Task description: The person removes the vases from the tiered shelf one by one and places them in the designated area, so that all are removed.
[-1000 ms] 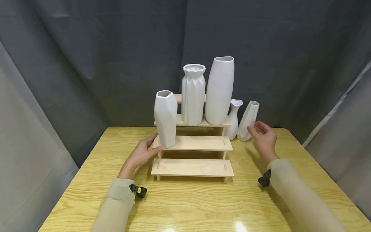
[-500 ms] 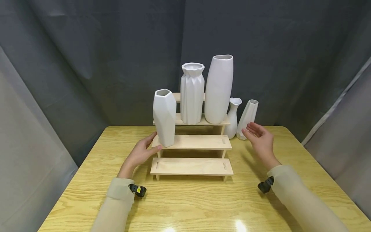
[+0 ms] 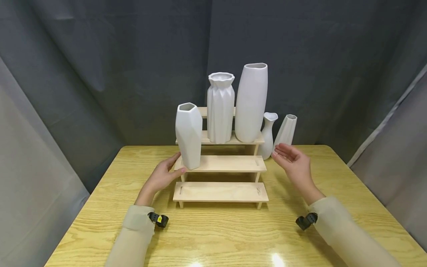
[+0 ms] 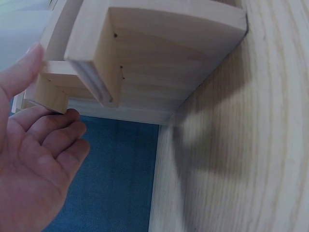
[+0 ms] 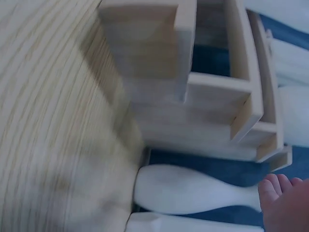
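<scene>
My left hand (image 3: 162,175) is at the left end of the wooden stepped stand (image 3: 230,163). In the left wrist view its thumb and curled fingers hold the end of a step between them. Right above it, a white faceted vase (image 3: 189,139) stands upright on that step. My right hand (image 3: 295,165) is held up right of the stand, fingers loosely bent, with nothing in it. Behind it, partly hidden, a ribbed tapered vase (image 3: 287,129) leans on the table. A slim narrow-necked vase (image 5: 188,189) stands next to that one, close to the right fingers in the right wrist view.
Higher on the stand are a pleated vase (image 3: 221,111) and a tall smooth vase (image 3: 251,104). The front step (image 3: 220,192) and the one behind it are bare on the right. Dark cloth (image 3: 160,66) hangs behind the wooden table (image 3: 217,237).
My right hand has moved left and slightly down, from beside the tapered vase to in front of it. The left hand has kept its place on the stand.
</scene>
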{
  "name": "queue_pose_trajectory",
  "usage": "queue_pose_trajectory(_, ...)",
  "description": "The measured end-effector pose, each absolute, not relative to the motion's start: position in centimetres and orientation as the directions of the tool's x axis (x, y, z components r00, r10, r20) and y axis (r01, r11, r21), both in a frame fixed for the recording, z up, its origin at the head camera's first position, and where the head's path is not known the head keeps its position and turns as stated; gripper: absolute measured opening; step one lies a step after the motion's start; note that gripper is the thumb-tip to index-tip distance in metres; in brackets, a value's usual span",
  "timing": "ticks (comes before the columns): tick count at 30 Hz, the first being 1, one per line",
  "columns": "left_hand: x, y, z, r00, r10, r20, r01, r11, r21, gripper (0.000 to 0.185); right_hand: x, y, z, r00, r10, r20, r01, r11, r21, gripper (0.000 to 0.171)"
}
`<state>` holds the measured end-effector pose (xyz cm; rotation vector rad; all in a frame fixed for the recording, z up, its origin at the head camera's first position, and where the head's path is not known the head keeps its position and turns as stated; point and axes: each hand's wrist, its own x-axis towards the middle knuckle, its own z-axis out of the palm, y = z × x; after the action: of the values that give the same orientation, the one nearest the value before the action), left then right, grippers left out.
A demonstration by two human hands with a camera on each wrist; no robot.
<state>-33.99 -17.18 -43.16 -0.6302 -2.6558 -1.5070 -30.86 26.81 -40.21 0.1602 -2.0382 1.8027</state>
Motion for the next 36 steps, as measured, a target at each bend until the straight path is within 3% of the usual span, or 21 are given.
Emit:
queue_pose_trajectory(13, -33.9, -17.2, -43.1, -0.923, 0.326, 0.207, 0.343, 0.448, 0.826, 0.079, -29.3, 24.5, -38.8, -0.893, 0.059, 0.446, -0.445, 0.035, -0.895, 0.050)
queue_pose_trajectory(36, -34.0, -17.2, -43.4, -0.926, 0.320, 0.202, 0.333, 0.438, 0.835, 0.078, -29.1, 21.4, -38.4, -0.894, -0.041, 0.445, -0.443, -0.061, -0.895, 0.048)
